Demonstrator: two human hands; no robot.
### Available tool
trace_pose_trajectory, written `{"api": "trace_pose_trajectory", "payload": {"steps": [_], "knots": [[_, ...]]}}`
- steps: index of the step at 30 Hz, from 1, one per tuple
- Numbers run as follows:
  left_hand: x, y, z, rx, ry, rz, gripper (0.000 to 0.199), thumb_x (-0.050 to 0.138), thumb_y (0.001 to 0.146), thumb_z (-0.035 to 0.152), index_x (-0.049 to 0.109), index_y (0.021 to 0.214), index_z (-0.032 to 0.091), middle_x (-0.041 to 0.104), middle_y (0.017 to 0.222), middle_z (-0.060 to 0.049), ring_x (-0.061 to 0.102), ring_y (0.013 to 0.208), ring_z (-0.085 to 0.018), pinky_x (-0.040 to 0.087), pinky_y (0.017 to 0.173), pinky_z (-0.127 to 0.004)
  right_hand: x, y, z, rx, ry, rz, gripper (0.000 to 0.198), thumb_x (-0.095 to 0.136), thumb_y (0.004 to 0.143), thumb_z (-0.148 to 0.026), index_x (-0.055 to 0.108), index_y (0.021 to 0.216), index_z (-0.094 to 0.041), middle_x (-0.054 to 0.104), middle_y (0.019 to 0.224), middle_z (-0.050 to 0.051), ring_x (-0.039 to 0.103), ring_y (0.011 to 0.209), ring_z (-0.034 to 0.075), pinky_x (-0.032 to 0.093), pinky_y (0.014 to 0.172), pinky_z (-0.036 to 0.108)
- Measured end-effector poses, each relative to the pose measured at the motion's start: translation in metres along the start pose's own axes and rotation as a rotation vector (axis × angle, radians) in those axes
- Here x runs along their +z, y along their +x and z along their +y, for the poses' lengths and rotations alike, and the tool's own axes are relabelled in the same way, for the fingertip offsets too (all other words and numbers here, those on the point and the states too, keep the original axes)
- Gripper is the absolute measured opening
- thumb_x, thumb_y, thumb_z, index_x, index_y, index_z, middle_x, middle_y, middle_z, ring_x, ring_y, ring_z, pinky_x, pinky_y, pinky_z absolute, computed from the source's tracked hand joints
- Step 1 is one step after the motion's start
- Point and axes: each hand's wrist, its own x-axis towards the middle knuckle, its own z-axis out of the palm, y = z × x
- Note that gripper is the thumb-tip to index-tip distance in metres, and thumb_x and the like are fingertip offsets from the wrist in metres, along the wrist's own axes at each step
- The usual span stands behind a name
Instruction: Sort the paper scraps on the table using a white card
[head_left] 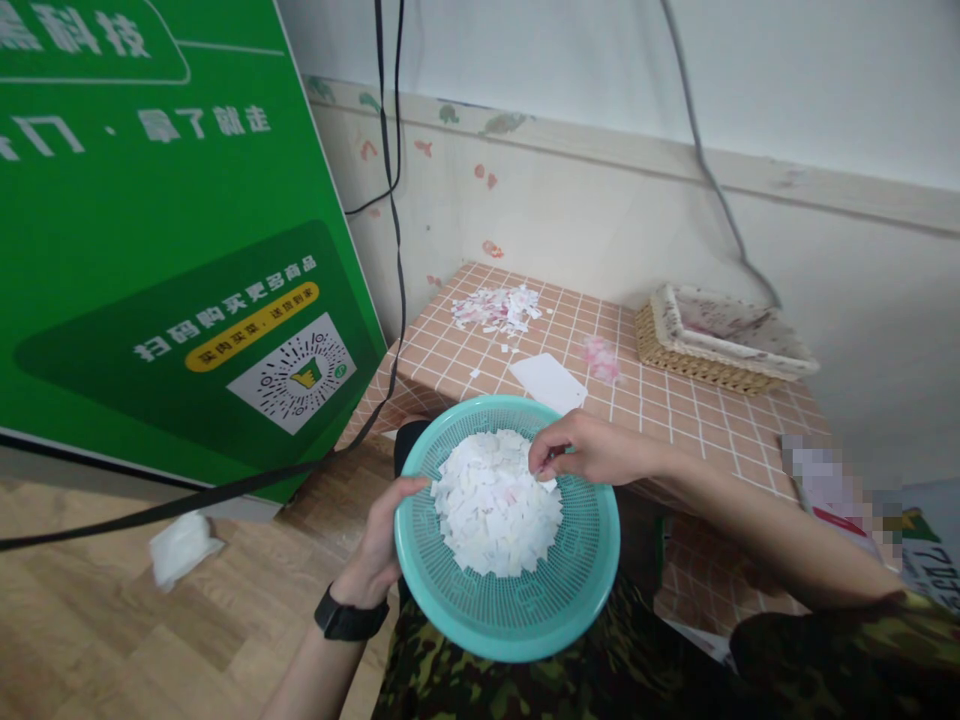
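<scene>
1. The turquoise colander [592, 590] sat over the person's camouflage-clad lap [442, 665] and served as the middle of the scene.
2. A heap of small white paper pieces [495, 530] lay inside the colander, mostly left of its centre.
3. The left hand [382, 530] held the colander at its left rim, thumb over the edge; a black wristband [351, 613] circled that wrist.
4. The right hand [574, 450] reached in over the colander's far right side, its fingertips drawn narrowly together at the heap; whether they pinched a piece, one could not tell.
5. Beyond the colander stood a table with a brown checked cover [720, 430], bearing a white card [551, 382] near the colander's far rim.
6. Farther beyond the colander, slightly left, lay a scattered pile of scraps [499, 308].
7. Beyond the colander to the right stood a lined wicker basket [697, 365].
8. Left of the colander rose a green panel [187, 200], with a white bag [184, 548] on the floor.
</scene>
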Motion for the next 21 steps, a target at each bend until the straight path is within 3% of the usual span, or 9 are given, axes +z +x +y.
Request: {"api": "trace_pose_trajectory", "payload": {"steps": [6, 12, 21], "knots": [[-0.0037, 0.0042, -0.0014, 0.002, -0.004, -0.003, 0.013, 0.061, 0.072, 0.019, 0.069, 0.065, 0.011, 0.071, 0.057, -0.006, 0.062, 0.049, -0.017, 0.051, 0.055, -0.029, -0.0028, 0.0, 0.0058, 0.081, 0.213, 0.026, 0.018, 0.065, 0.077, -0.029, 0.067, 0.089, -0.015, 0.068, 0.08, 0.003, 0.063, 0.075, 0.013, 0.05, 0.069, 0.026], [-0.0025, 0.0027, -0.0014, -0.004, -0.013, -0.013, 0.014, 0.061, 0.072, 0.019, 0.069, 0.064, 0.01, 0.071, 0.056, -0.007, 0.062, 0.048, -0.016, 0.051, 0.055, -0.028, -0.0042, 0.0005, 0.0098, 0.078, 0.231, -0.009, 0.02, 0.066, 0.076, -0.027, 0.068, 0.094, -0.016, 0.067, 0.082, 0.003, 0.06, 0.071, 0.011, 0.049, 0.064, 0.023], [-0.0061, 0.0067, -0.0033, -0.018, -0.021, -0.031, 0.013, 0.062, 0.072, 0.019, 0.07, 0.068, 0.01, 0.072, 0.059, -0.007, 0.063, 0.049, -0.017, 0.052, 0.056, -0.029, 0.0026, 0.0033, 0.0091, 0.237, 0.472, 0.05, 0.023, 0.071, 0.071, -0.034, 0.065, 0.081, -0.014, 0.065, 0.065, 0.002, 0.066, 0.064, 0.016, 0.054, 0.061, 0.03]]}}
